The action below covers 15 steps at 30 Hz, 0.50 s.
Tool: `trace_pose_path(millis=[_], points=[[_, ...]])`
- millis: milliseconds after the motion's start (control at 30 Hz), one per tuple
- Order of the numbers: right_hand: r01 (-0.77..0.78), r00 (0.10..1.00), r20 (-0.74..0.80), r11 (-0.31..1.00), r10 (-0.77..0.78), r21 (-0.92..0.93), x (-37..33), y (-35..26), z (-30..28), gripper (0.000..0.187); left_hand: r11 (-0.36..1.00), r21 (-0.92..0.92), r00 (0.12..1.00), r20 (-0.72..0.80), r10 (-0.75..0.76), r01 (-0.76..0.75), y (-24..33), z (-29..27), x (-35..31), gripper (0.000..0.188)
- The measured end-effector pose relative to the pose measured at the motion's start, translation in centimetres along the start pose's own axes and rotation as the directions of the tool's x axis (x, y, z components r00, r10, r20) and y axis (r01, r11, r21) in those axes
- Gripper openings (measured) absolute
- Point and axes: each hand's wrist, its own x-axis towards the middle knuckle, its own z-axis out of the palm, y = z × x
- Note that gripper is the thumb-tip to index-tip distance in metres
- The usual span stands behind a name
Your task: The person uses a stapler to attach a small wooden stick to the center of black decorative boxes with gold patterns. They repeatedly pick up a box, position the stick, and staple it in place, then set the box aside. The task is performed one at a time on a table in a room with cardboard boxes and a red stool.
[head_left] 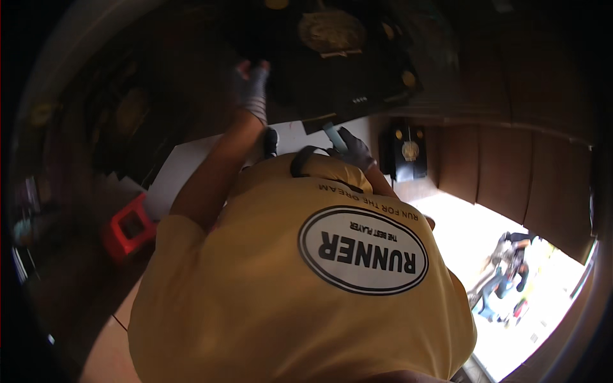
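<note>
My left hand, in a grey glove with bare fingertips, reaches forward beside a large black box with gold emblems. It is blurred, but two fingertips show apart and nothing is seen in it. My right hand, in a dark grey glove, is lower, near the box's front edge. Its fingers are closed around a flat, pale blue-grey strip-like object that points up toward the box. What kind of object it is, I cannot make out. Beneath the box a pale surface shows.
A smaller-looking black box with gold marks stands to the right, beside stacked brown cartons. A red plastic stool is at the left. More dark boxes fill the shadowed far left. A bright opening lies at the lower right.
</note>
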Motion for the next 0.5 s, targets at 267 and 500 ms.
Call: trace_pose_path(millis=[267, 500], points=[[0.135, 0.973, 0.039, 0.699, -0.228, 0.702, 1.5, 2.7, 3.4, 0.023, 0.991, 0.132, 0.961, 0.273, -0.033, -0.003, -2.5, -0.6, -2.5, 0.059], [-0.150, 0.947, 0.243, 0.382, -0.207, 0.912, -2.3, -1.3, 0.9, 0.022, 0.977, 0.169, 0.934, -0.311, 0.175, -0.127, -2.4, -25.0, 1.7, 0.055]])
